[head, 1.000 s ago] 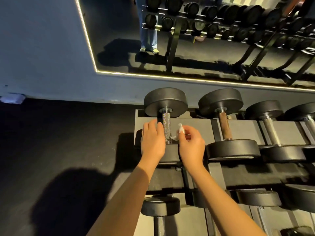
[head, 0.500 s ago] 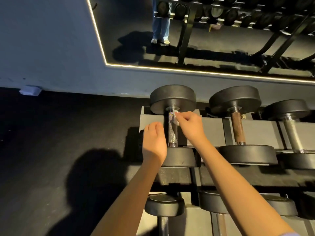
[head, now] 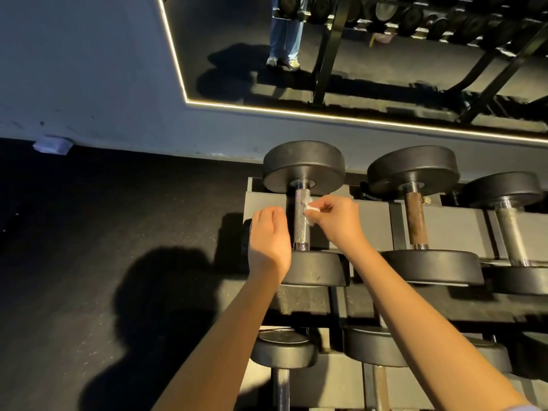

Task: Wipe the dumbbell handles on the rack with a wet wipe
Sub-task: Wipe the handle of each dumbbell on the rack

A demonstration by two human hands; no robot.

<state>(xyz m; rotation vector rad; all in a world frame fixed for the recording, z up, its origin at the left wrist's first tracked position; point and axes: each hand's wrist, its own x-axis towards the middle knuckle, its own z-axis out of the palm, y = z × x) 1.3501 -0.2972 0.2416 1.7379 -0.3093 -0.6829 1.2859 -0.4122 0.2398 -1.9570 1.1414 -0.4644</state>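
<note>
Head | right hand pinches crumpled white wipe against knurled steel handle | left hand fingers relaxed, holding nothing

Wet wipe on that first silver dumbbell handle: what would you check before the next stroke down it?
1. The right hand pinches the wet wipe in its fingers: ok.
2. The wipe touches the silver handle near its upper end: ok.
3. The lower stretch of the handle is uncovered for the stroke: ok.
4. The left hand is open beside the handle, out of the wipe's path: ok.
5. The left hand steadies the dumbbell: cannot tell.
6. The wipe is wet enough: cannot tell.
</note>
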